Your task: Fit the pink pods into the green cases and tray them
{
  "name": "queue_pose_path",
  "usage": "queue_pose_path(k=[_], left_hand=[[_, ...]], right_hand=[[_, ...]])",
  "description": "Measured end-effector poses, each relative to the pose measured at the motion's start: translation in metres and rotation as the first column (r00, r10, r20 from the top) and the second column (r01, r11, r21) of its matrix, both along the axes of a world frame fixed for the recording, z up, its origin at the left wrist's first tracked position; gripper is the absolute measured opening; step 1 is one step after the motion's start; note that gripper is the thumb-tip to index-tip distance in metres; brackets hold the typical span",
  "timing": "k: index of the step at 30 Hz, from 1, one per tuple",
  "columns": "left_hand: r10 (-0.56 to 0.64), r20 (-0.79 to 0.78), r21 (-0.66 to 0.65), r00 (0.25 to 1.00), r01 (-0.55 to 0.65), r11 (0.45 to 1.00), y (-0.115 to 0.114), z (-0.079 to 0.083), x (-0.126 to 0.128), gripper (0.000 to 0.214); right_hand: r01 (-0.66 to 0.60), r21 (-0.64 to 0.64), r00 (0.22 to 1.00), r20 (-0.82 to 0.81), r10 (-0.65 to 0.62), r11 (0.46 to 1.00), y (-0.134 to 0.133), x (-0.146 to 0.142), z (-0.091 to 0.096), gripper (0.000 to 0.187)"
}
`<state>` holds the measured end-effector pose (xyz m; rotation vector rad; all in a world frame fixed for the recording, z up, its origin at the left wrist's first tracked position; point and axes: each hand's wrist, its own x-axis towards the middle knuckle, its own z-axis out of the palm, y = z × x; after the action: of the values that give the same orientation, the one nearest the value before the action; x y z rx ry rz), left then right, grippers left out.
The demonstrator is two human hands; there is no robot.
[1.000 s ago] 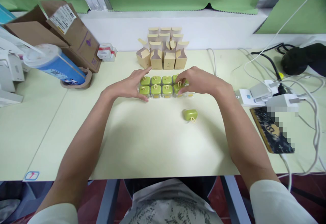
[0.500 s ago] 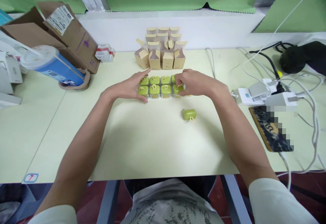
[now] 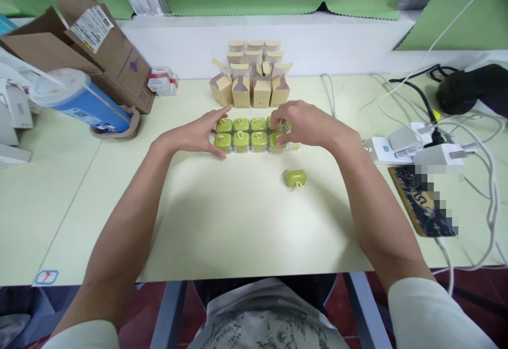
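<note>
Small clear jars with green lids (image 3: 240, 140) and cream loops stand in two tight rows. My left hand (image 3: 198, 133) is at the left end of the rows, with thumb and fingers spread around the end jars. At the right end, my right hand (image 3: 299, 121) reaches over the jars, its finger and thumb apart near the lids of the last ones. Partly hidden under it is a clear jar (image 3: 294, 147) with no lid visible. A loose green lid (image 3: 296, 178) with a loop lies on its side closer to me.
Several open small cardboard boxes (image 3: 261, 94) stand behind the jars. On the left are a big carton (image 3: 127, 74), a blue cup (image 3: 99, 108) and a small white-red box (image 3: 163, 81). Chargers (image 3: 408, 140), cables and a dark patterned flat object (image 3: 420, 201) lie right.
My right hand's finger and thumb have spread apart over the right-end jars, and the hand has risen slightly. My left hand has shifted a little to the left.
</note>
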<state>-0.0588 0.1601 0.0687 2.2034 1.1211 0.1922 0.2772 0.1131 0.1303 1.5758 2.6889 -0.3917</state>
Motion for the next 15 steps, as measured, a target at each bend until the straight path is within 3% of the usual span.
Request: queue_pose_path(k=[3, 7, 13, 15], left_hand=[[0.016, 0.018, -0.035, 1.0, -0.015, 0.999, -0.001, 0.003, 0.001, 0.151], [0.026, 0.028, -0.038, 0.999, -0.025, 0.999, -0.002, 0.004, 0.004, 0.147], [0.032, 0.013, -0.033, 0.999, -0.032, 0.999, -0.004, 0.007, 0.006, 0.144], [0.039, 0.012, -0.039, 0.999, -0.038, 0.999, -0.004, 0.008, 0.006, 0.144]], right_hand=[[-0.037, 0.16, 0.997, -0.056, 0.046, 0.987, 0.008, 0.006, -0.009, 0.057], [-0.063, 0.112, 0.997, -0.027, 0.067, 0.992, 0.02, 0.007, -0.025, 0.074], [0.025, -0.054, 1.0, 0.019, -0.024, 0.998, 0.018, 0.005, -0.021, 0.05], [0.001, -0.063, 1.0, -0.003, -0.002, 0.998, 0.017, 0.008, -0.019, 0.053]])
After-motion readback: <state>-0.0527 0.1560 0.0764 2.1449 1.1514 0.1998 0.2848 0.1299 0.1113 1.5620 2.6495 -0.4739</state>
